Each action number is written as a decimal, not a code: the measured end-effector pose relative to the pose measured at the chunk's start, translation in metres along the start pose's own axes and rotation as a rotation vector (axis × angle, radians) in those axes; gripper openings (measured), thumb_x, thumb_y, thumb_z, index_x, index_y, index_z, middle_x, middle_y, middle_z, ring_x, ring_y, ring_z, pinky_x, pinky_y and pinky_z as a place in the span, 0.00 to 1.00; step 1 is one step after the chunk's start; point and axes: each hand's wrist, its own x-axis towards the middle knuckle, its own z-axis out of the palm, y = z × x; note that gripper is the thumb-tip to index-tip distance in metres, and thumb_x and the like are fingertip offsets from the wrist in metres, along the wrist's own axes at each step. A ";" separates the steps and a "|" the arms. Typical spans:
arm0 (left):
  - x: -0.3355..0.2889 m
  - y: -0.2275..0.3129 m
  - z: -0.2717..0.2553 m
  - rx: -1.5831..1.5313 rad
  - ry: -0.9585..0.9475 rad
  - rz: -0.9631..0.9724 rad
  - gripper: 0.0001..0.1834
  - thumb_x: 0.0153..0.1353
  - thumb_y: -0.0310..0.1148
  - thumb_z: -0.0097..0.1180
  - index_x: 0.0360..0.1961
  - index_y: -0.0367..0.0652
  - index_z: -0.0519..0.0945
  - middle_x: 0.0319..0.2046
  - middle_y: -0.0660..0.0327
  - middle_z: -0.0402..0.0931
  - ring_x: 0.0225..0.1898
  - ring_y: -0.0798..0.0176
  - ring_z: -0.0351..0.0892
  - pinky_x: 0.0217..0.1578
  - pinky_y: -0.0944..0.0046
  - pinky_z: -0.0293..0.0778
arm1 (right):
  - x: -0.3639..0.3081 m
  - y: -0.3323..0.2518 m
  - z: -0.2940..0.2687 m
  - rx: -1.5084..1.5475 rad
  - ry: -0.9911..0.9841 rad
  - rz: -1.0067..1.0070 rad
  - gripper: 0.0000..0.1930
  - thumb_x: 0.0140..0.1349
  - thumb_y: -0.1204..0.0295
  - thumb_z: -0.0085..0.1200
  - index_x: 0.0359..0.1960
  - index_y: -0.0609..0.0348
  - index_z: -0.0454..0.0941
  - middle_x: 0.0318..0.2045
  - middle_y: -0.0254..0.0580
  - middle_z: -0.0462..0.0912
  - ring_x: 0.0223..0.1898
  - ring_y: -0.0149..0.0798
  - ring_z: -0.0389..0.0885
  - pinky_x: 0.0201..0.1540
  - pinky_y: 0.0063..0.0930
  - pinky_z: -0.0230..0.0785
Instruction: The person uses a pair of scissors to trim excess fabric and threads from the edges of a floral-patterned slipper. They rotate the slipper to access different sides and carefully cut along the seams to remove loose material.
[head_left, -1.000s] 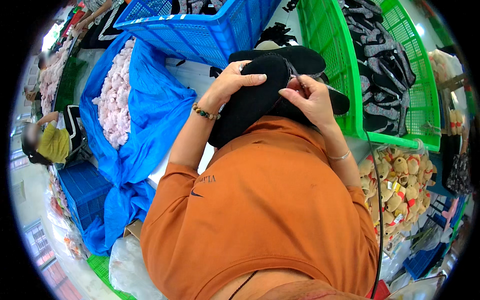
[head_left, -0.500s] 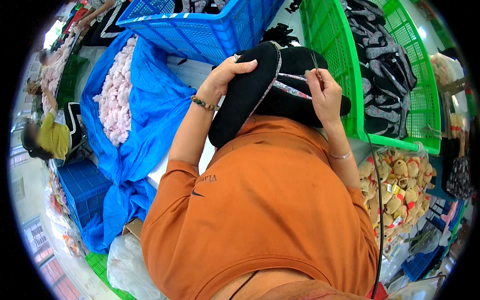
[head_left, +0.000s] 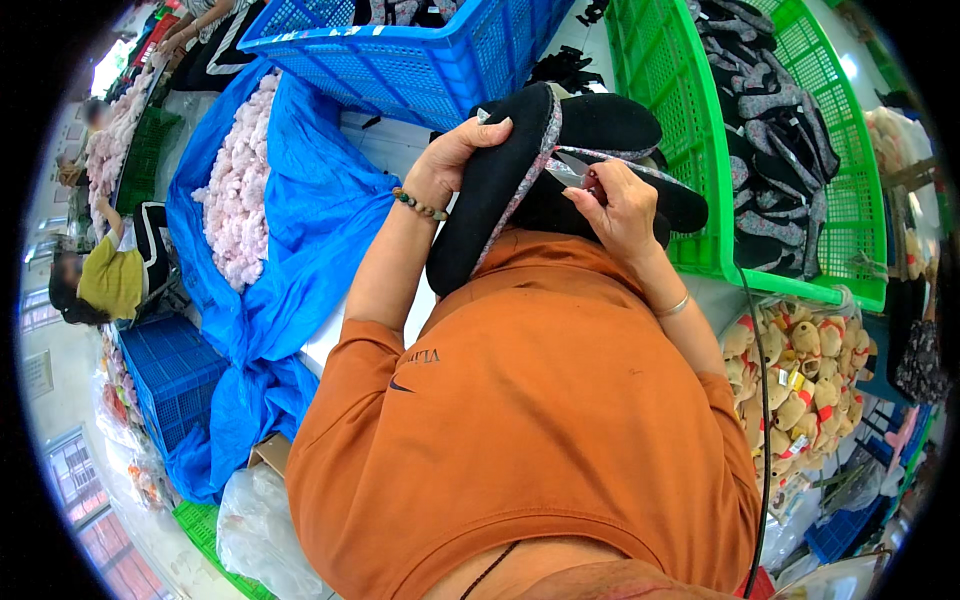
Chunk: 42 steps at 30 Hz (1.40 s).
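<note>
A black padded fabric piece [head_left: 468, 215] with rounded lobes and flower-patterned trim lies against my front, above the orange shirt. My left hand [head_left: 452, 158] is closed around its upper left lobe, thumb on top, a ring on one finger. In my right hand [head_left: 622, 208] is a small pair of scissors [head_left: 568, 172], its pale blades parted and pointing left. The blades lie by the patterned strips at the middle of the black piece. My right fingers cover the handles. Whether the blades touch the fabric or a thread, I cannot tell.
A blue crate [head_left: 400, 60] stands ahead. At right, a green crate [head_left: 705, 175] holds black and patterned pieces. Tan plush toys [head_left: 800, 365] lie below it, with a black cable [head_left: 765, 420] alongside. Pink fluffy pieces [head_left: 238, 190] fill a blue sheet [head_left: 310, 220] at left; a person [head_left: 108, 275] sits beyond.
My right hand has moved left and slightly down along the black piece. The scissors have swung from pointing up to pointing left, with their blades now visibly parted. My left hand keeps its grip.
</note>
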 end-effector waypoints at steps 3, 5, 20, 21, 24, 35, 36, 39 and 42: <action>0.005 -0.007 0.004 -0.008 0.100 0.025 0.21 0.54 0.31 0.63 0.48 0.33 0.75 0.37 0.48 0.80 0.33 0.57 0.84 0.34 0.62 0.83 | 0.005 0.000 0.004 0.020 0.056 -0.037 0.19 0.54 0.55 0.60 0.24 0.57 0.71 0.19 0.37 0.71 0.18 0.37 0.73 0.20 0.28 0.64; 0.008 -0.010 0.002 -0.031 0.099 0.009 0.21 0.54 0.31 0.63 0.47 0.33 0.75 0.37 0.48 0.80 0.33 0.57 0.84 0.34 0.62 0.83 | 0.008 -0.001 0.007 0.030 0.068 -0.055 0.19 0.54 0.55 0.60 0.23 0.57 0.71 0.19 0.37 0.72 0.18 0.37 0.73 0.20 0.28 0.64; 0.016 0.017 0.006 0.080 0.183 0.074 0.21 0.62 0.38 0.54 0.50 0.33 0.73 0.41 0.48 0.79 0.38 0.55 0.83 0.37 0.57 0.82 | -0.001 0.001 0.002 0.450 -0.048 0.323 0.09 0.62 0.69 0.53 0.30 0.63 0.74 0.20 0.40 0.73 0.22 0.30 0.72 0.26 0.24 0.65; 0.017 0.020 0.011 0.027 0.269 0.124 0.21 0.63 0.40 0.53 0.50 0.34 0.74 0.41 0.47 0.79 0.38 0.55 0.83 0.36 0.57 0.83 | 0.003 -0.011 -0.003 0.525 -0.102 0.411 0.09 0.58 0.70 0.57 0.32 0.63 0.74 0.22 0.38 0.74 0.23 0.26 0.70 0.25 0.23 0.64; 0.019 0.026 0.008 0.015 0.376 0.282 0.20 0.64 0.40 0.52 0.50 0.35 0.74 0.41 0.47 0.79 0.38 0.55 0.83 0.36 0.57 0.83 | 0.007 -0.017 -0.006 0.604 -0.370 0.432 0.21 0.51 0.65 0.65 0.43 0.63 0.73 0.31 0.36 0.78 0.26 0.24 0.69 0.27 0.19 0.64; -0.003 -0.030 0.050 0.463 0.355 0.258 0.23 0.59 0.39 0.59 0.50 0.35 0.70 0.41 0.57 0.76 0.39 0.66 0.77 0.40 0.67 0.77 | -0.007 -0.022 0.008 1.043 -0.245 0.565 0.10 0.59 0.80 0.54 0.42 0.68 0.71 0.33 0.35 0.76 0.32 0.24 0.75 0.37 0.18 0.71; -0.012 -0.035 0.053 0.525 0.326 0.256 0.26 0.58 0.38 0.60 0.52 0.35 0.68 0.42 0.56 0.75 0.41 0.67 0.77 0.41 0.66 0.76 | -0.009 -0.023 0.006 1.041 -0.216 0.553 0.10 0.59 0.80 0.54 0.42 0.68 0.71 0.33 0.35 0.76 0.32 0.24 0.75 0.37 0.18 0.71; -0.044 -0.048 0.058 0.654 0.306 0.225 0.38 0.51 0.34 0.66 0.60 0.35 0.61 0.50 0.55 0.71 0.51 0.64 0.72 0.52 0.65 0.69 | -0.008 -0.023 0.002 0.972 -0.235 0.568 0.08 0.60 0.80 0.54 0.41 0.67 0.73 0.32 0.34 0.77 0.32 0.23 0.75 0.37 0.17 0.70; -0.060 -0.057 0.051 0.684 0.324 0.208 0.41 0.49 0.32 0.66 0.63 0.36 0.59 0.53 0.55 0.69 0.54 0.63 0.69 0.55 0.64 0.65 | -0.004 -0.028 0.002 0.960 -0.238 0.580 0.08 0.59 0.78 0.56 0.40 0.67 0.73 0.31 0.33 0.77 0.32 0.23 0.74 0.36 0.16 0.70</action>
